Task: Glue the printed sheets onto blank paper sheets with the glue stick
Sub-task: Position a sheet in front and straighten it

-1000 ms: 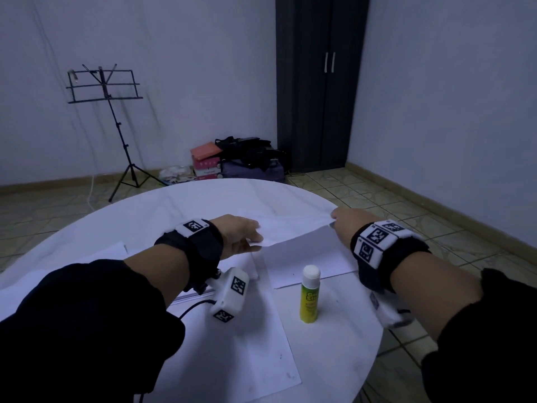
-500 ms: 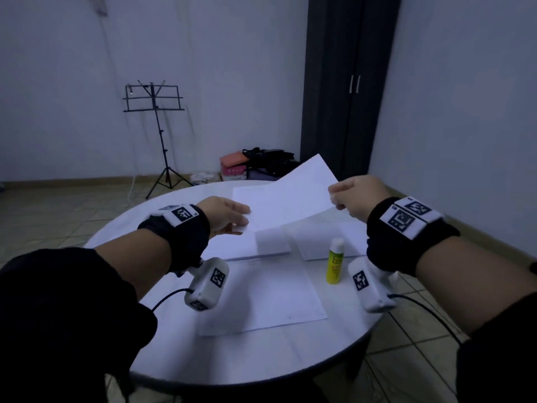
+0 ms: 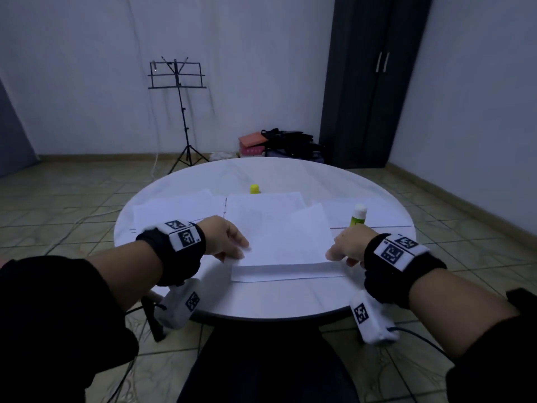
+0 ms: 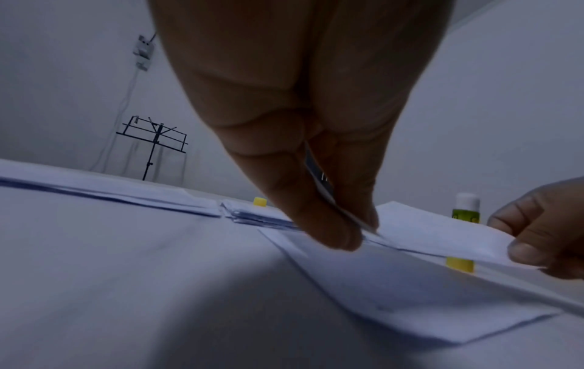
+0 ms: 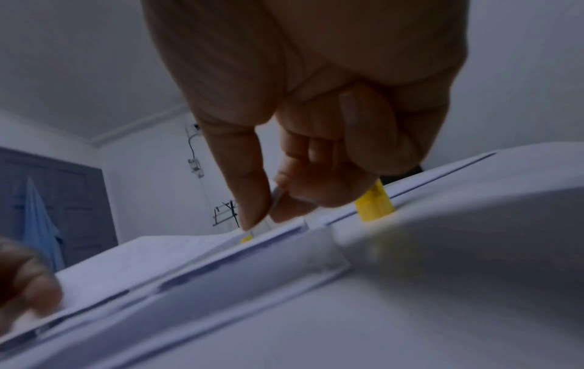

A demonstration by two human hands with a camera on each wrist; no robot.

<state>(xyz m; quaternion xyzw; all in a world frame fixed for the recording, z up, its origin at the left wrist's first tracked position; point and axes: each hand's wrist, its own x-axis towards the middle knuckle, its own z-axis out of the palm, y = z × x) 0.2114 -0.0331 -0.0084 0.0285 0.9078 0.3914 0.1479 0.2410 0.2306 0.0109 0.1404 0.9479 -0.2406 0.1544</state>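
Half a second ago the held sheet (image 3: 279, 239) was raised and tilted above the table; now it has come down low, its near edge just over the sheet beneath (image 3: 287, 273); the left hand (image 3: 223, 238) pinches its left corner between thumb and fingers, the right hand (image 3: 347, 247) pinches the right corner; the glue stick (image 3: 358, 216) stands upright beside the right hand, its yellow cap (image 3: 254, 188) off near the far stacks (image 3: 174, 207); by my reading, this sheet is being aligned, pressing and further sheets remain; the round table (image 3: 261, 298) carries all.

Dim white-walled room (image 3: 87, 68), tiled floor (image 3: 72, 199), dark wardrobe (image 3: 374, 82), music stand (image 3: 177, 75), round white table (image 3: 290, 298).
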